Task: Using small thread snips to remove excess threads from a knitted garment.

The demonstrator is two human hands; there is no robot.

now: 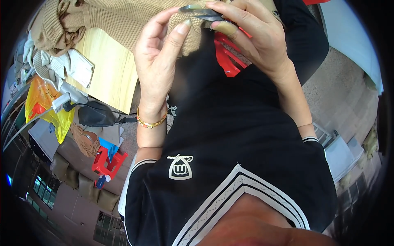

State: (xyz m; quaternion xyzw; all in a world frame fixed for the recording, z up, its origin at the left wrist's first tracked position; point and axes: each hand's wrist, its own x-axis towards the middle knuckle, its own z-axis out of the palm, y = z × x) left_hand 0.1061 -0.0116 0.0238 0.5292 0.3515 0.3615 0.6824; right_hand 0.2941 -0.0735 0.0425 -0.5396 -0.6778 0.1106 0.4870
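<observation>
My left hand (158,61) is closed on the edge of a tan knitted garment (111,18), thumb on top and fingers behind the folded cloth. In my right hand (262,41) is a pair of small dark metal thread snips (208,16), pinched between fingers and thumb, with the blades lying against the knit close to my left thumb. A yellowish covering wraps my right thumb. Red plastic strips (227,57) hang below my right hand; whether they are fixed to the snips I cannot tell. The rest of the garment spreads away to the left.
A pale wooden board (113,69) lies at the left under the garment, with a white card (81,67) on it. Farther left hang a yellow plastic bag (49,108) and a dark bag (96,115). A red plastic stool (108,162) stands on the floor.
</observation>
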